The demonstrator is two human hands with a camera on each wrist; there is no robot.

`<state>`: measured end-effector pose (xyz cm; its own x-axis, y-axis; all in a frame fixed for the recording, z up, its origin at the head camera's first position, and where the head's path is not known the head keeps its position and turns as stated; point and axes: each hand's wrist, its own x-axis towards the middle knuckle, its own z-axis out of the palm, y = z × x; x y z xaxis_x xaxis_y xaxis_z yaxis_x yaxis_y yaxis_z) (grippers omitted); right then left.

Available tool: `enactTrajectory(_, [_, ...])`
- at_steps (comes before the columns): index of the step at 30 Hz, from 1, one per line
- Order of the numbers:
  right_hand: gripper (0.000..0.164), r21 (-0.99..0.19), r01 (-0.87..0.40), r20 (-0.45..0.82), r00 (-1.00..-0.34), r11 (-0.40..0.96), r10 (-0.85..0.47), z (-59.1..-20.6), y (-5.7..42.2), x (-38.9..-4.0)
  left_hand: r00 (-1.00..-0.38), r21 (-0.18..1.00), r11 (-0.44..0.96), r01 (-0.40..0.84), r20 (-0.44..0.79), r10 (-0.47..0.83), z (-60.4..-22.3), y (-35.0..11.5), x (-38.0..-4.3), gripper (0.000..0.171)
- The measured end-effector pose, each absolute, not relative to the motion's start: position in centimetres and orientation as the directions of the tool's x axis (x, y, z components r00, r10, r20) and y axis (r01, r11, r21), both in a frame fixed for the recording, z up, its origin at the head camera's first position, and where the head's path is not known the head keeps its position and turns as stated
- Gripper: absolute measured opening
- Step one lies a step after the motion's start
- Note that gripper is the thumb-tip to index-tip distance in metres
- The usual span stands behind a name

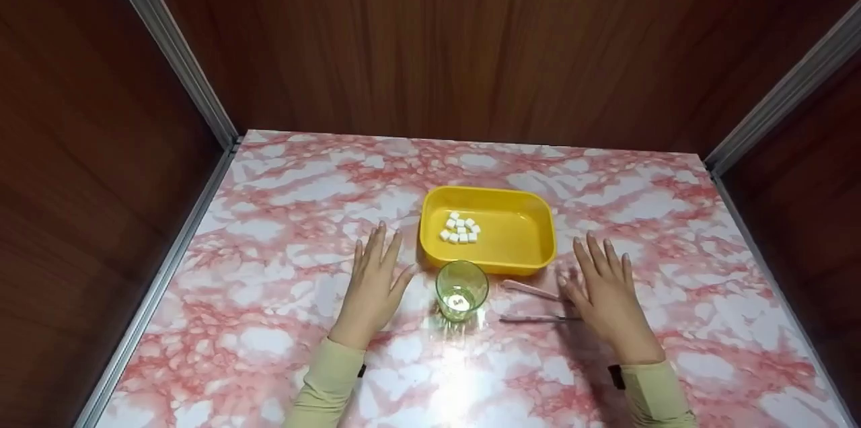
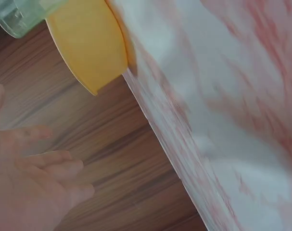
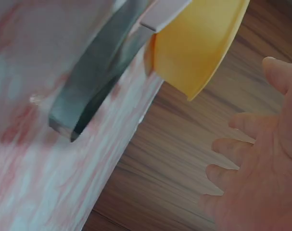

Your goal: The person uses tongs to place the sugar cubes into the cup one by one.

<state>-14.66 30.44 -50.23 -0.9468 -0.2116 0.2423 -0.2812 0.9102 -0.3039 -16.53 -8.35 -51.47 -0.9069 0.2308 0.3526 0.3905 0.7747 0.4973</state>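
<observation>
My left hand (image 1: 371,288) is held palm down with straight fingers, left of a green-tinted drinking glass (image 1: 464,280), and holds nothing. The glass stands upright in front of a yellow plastic tray (image 1: 518,233). Several small white cubes (image 1: 461,229) lie in the tray's left half. On the right, my right hand (image 1: 605,300) has its fingers spread and grips nothing. Beside and partly beneath it lies a pair of tongs (image 1: 531,290) with pinkish arms; the hand hides their bend in the head view. The right wrist view shows the tongs' bent metal end (image 3: 93,77).
The table top (image 1: 269,340) has a red and white marbled pattern. Brown wood-grain panels (image 1: 437,44) enclose it at the back and both sides, with metal strips (image 1: 175,51) along the corners.
</observation>
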Motion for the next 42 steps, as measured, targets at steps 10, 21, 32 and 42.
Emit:
enactTrajectory(10, [0.065,-0.307,-0.283,0.21,-0.951,0.909,-0.226,-51.3,30.5,-13.8,-0.933,0.69,0.628,0.36,0.264,0.245,-51.2,-7.5,-15.3,0.068])
enactTrajectory(21, [0.074,-0.323,-0.256,0.081,-0.967,0.911,-0.243,-52.7,30.1,-12.8,-0.911,0.731,0.55,0.404,0.266,0.316,-52.1,-6.5,-14.8,0.083])
enactTrajectory(32, [0.074,-0.291,-0.316,0.088,-0.949,0.903,-0.303,-53.5,28.6,-12.3,-0.904,0.747,0.523,0.41,0.254,0.344,-52.3,-5.8,-14.4,0.086])
enactTrajectory(42, [0.072,-0.269,-0.359,0.101,-0.934,0.894,-0.344,-53.9,27.7,-12.2,-0.895,0.747,0.511,0.425,0.261,0.363,-52.3,-5.2,-14.1,0.085])
